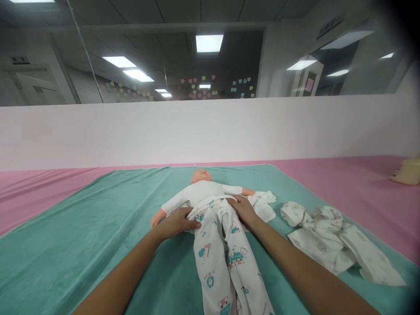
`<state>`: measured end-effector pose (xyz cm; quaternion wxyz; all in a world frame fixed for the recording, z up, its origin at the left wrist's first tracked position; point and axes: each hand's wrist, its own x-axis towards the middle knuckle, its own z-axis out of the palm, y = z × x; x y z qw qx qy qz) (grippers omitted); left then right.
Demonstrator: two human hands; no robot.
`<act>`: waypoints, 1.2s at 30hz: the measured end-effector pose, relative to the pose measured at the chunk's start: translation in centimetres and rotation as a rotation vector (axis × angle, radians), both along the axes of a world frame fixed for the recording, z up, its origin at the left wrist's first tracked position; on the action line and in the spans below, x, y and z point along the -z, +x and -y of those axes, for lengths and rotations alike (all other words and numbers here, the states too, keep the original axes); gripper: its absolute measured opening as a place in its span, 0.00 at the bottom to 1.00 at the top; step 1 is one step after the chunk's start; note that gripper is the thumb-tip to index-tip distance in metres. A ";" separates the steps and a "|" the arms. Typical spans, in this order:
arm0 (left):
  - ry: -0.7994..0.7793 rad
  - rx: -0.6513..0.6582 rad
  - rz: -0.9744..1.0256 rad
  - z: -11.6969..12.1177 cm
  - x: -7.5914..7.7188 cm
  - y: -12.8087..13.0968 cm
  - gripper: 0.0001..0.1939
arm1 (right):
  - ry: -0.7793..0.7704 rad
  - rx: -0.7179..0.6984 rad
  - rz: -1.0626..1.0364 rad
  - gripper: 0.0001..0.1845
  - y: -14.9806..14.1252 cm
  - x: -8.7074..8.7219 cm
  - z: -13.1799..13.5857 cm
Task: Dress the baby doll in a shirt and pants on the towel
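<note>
A baby doll (205, 192) in a white long-sleeved top lies on its back, head at the far end and arms spread out. Printed white baby pants (210, 253) cover its lower body, with the legs stretching toward me. My left hand (179, 223) grips the pants at the left side of the waist, thumb on top of the cloth. At the right side of the waistband, my right hand (242, 209) is closed on the pants' edge, its fingertips partly hidden by the cloth. White cloth (262, 203) lies beneath the doll's arm on the right.
A crumpled printed white baby garment (337, 240) lies to the right on the green blanket (131, 210). Pink sheeting (354, 188) shows around the blanket. A low white wall (197, 131) with glass above stands behind. A yellowish object (407, 170) sits at the right edge.
</note>
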<state>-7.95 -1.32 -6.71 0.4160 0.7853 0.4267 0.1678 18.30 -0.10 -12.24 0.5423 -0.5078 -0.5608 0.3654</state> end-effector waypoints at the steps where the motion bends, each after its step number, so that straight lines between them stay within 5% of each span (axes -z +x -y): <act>1: 0.005 -0.011 -0.002 0.1 0.0 0.2 0.16 | 0.008 0.026 -0.004 0.21 -0.1 0.1 0.0; 23: 0.114 -0.084 -0.014 1.4 0.0 1.7 0.21 | 0.066 0.122 0.280 0.21 -0.5 -1.7 1.1; 28: 0.032 -0.035 0.016 1.8 -0.5 2.0 0.20 | -0.035 0.038 0.277 0.25 -0.1 -1.9 1.6; 36: 0.148 -0.096 -0.214 1.6 -0.6 1.6 0.31 | -0.167 -0.151 0.137 0.25 0.8 -1.7 1.7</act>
